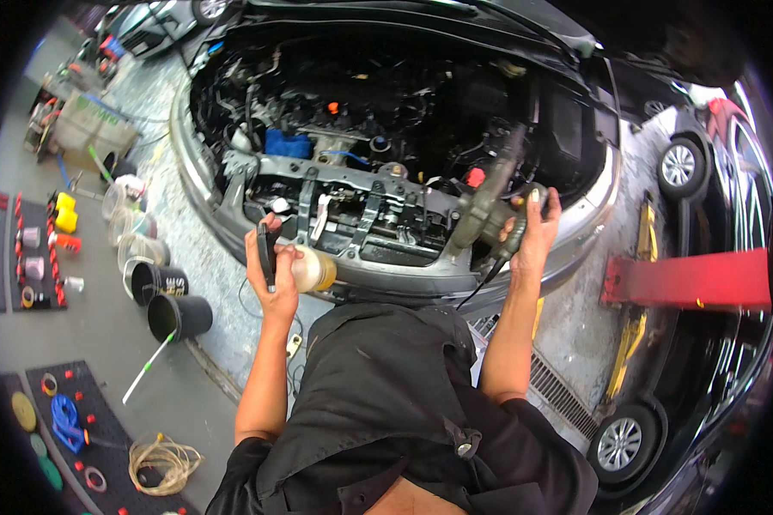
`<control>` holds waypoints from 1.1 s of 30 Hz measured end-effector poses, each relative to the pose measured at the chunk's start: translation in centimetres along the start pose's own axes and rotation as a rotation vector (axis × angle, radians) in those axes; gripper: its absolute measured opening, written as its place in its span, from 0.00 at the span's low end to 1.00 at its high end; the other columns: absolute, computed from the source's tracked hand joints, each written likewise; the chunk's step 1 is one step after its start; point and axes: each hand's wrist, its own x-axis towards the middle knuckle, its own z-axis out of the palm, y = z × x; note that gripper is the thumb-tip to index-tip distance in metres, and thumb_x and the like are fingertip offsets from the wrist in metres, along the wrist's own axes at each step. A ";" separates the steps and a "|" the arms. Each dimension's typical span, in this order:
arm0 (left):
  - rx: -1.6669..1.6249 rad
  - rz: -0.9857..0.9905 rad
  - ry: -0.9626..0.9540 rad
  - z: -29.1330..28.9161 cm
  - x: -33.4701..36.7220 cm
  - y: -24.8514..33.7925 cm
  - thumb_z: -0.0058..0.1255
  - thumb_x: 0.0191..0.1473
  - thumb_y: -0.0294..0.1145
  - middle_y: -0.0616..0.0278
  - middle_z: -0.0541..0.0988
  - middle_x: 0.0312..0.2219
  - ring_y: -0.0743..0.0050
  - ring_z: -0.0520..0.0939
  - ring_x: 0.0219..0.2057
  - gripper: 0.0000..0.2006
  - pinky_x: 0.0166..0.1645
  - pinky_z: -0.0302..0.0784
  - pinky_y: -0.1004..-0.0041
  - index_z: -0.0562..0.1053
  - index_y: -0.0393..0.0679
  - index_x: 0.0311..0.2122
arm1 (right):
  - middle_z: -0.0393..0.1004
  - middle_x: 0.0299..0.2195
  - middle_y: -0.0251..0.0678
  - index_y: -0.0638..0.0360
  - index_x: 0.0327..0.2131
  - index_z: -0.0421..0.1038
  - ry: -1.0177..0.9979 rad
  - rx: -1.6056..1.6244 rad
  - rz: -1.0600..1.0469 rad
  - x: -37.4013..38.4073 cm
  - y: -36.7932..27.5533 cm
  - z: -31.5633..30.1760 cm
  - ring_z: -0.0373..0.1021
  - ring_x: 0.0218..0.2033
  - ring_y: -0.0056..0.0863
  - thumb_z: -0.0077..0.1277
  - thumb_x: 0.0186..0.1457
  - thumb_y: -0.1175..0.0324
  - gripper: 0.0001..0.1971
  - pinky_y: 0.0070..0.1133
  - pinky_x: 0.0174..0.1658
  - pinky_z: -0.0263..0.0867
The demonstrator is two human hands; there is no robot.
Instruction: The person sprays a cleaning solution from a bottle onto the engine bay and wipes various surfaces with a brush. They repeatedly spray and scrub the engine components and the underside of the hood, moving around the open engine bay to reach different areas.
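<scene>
My left hand [273, 273] is closed around a spray bottle with a black trigger head and a clear body holding yellowish liquid [313, 269], tilted near the car's front edge. In my right hand [536, 230] is a dark handheld electric blower [483, 215]. Its long nozzle reaches over the right side of the engine bay, and a black cord hangs below. The engine bay [343, 86] lies exposed before me, with a grey front crossmember [343, 178], a blue part [288, 144] and a small red cap [476, 177].
Black buckets [199, 318] and clear tubs stand on the floor at left. A coiled hose [185, 468] lies near tape rolls at lower left. A red lift arm [687, 279] juts in at right beside a dark car [704, 369]. A floor grate [565, 399] runs right of me.
</scene>
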 end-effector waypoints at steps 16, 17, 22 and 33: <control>0.349 -0.230 0.487 -16.8 -13.9 -3.8 0.47 0.56 0.19 0.54 0.71 0.50 0.75 0.78 0.35 0.25 0.39 0.79 0.73 0.71 0.33 0.61 | 0.76 0.32 0.41 0.40 0.58 0.56 0.137 0.428 -0.120 4.0 10.5 3.2 0.67 0.21 0.24 0.55 0.48 0.84 0.36 0.22 0.21 0.65; 0.336 -0.239 0.513 -17.6 -14.1 -4.3 0.46 0.56 0.19 0.54 0.71 0.50 0.75 0.78 0.35 0.26 0.40 0.79 0.73 0.71 0.33 0.61 | 0.77 0.29 0.40 0.50 0.47 0.66 0.122 0.373 -0.125 3.8 11.6 2.8 0.67 0.21 0.25 0.56 0.49 0.82 0.22 0.21 0.21 0.64; 0.238 -0.294 0.627 -22.5 -14.2 -6.5 0.46 0.55 0.19 0.54 0.72 0.51 0.72 0.79 0.37 0.26 0.42 0.79 0.71 0.70 0.33 0.61 | 0.75 0.27 0.36 0.57 0.36 0.69 0.214 0.304 -0.033 5.2 14.3 0.5 0.71 0.26 0.29 0.62 0.58 0.59 0.15 0.30 0.28 0.67; 0.311 -0.200 0.452 -35.0 -10.2 -12.7 0.46 0.54 0.19 0.51 0.71 0.49 0.66 0.75 0.43 0.24 0.41 0.77 0.72 0.72 0.32 0.58 | 0.74 0.53 0.53 0.66 0.61 0.65 0.600 -0.232 -0.097 2.1 14.8 3.4 0.76 0.49 0.52 0.62 0.58 0.43 0.39 0.49 0.47 0.76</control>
